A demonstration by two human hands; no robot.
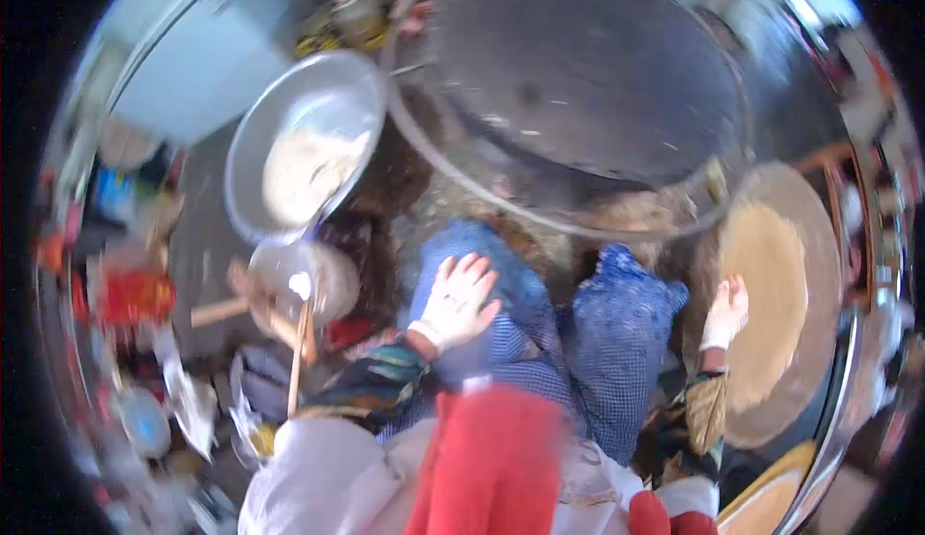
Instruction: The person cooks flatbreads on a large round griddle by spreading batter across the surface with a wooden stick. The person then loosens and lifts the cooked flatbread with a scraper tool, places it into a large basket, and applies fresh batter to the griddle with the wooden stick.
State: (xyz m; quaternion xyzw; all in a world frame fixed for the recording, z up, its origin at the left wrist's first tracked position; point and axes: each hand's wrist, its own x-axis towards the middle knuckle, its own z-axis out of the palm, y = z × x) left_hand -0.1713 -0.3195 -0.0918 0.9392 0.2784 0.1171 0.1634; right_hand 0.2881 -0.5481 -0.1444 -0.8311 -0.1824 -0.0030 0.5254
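Note:
My left hand (458,302), in a whitish glove, lies over the knee of my blue checked trousers (515,313) with its fingers apart, holding nothing. On the right, my gloved right hand (725,315) is at the left edge of a thin, round, tan flatbread (766,285). Its fingers are curled together, and whether they grip the edge cannot be made out. The flatbread is on a larger round brown board or mat (819,236). Ahead of my knees is a wide, dark round griddle (588,63) inside a metal ring (453,174).
A metal basin (241,169) with pale batter or flour (308,174) stands front left. Below it, a whitish bucket (332,285) has wooden-handled tools (297,362) at it. Cluttered bags and a red package (140,294) lie far left. More flat rounds (766,501) show at lower right.

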